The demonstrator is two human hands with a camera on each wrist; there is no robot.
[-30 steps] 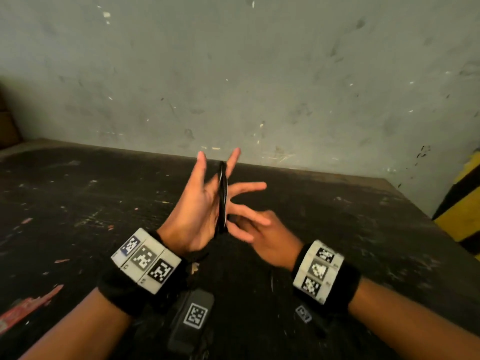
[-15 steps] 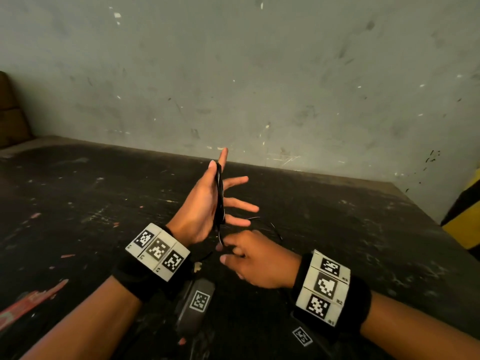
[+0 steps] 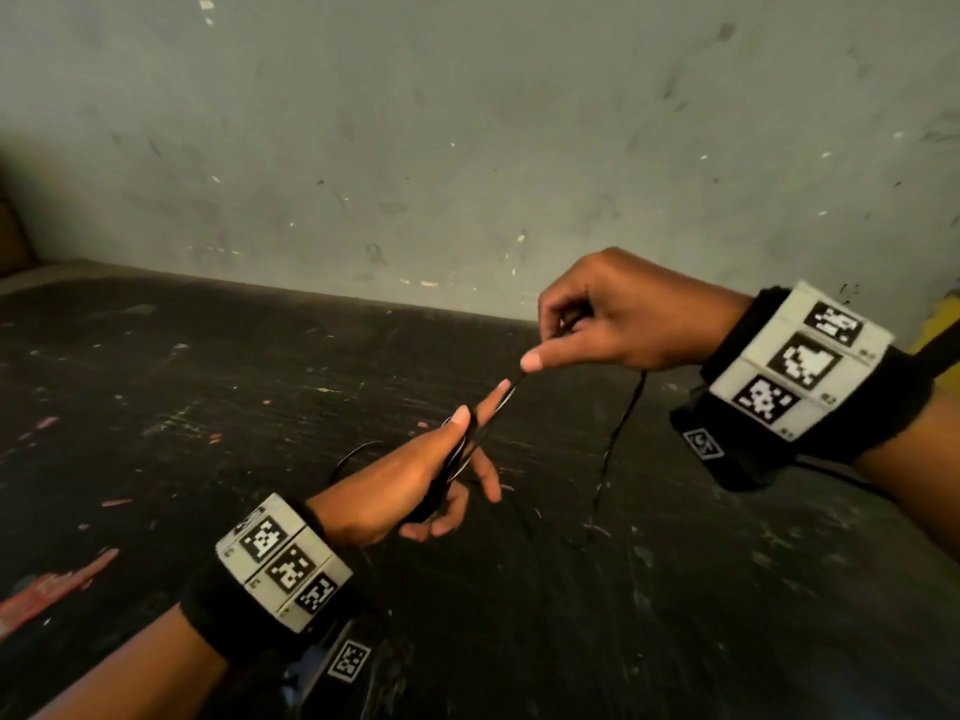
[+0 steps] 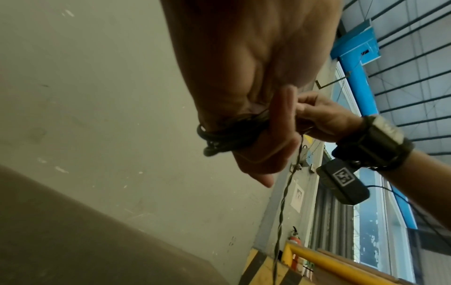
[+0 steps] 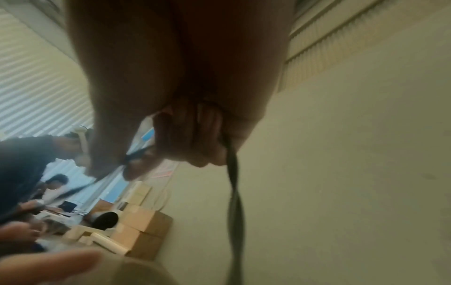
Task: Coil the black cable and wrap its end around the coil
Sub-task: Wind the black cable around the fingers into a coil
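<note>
The black cable is wound into a coil (image 3: 451,472) around my left hand (image 3: 410,483), whose thumb presses the loops against the fingers. The left wrist view shows the coil (image 4: 219,138) bunched across that hand. My right hand (image 3: 613,319) is raised up and to the right of it, fingers curled, pinching the cable. A taut strand (image 3: 511,389) runs from the coil to that pinch. From the right hand the loose, twisted tail (image 3: 618,439) hangs down towards the dark table (image 3: 260,381). The tail (image 5: 235,192) also shows blurred in the right wrist view.
A scuffed grey wall (image 3: 467,148) stands close behind the table. A yellow-and-black striped post (image 3: 948,330) is at the far right edge. A reddish scrap (image 3: 47,589) lies on the table at the near left.
My right hand rose from beside and below the left hand to up and right, drawing a strand taut. The left hand dropped and tilted forward, its fingers closing on the coil.
</note>
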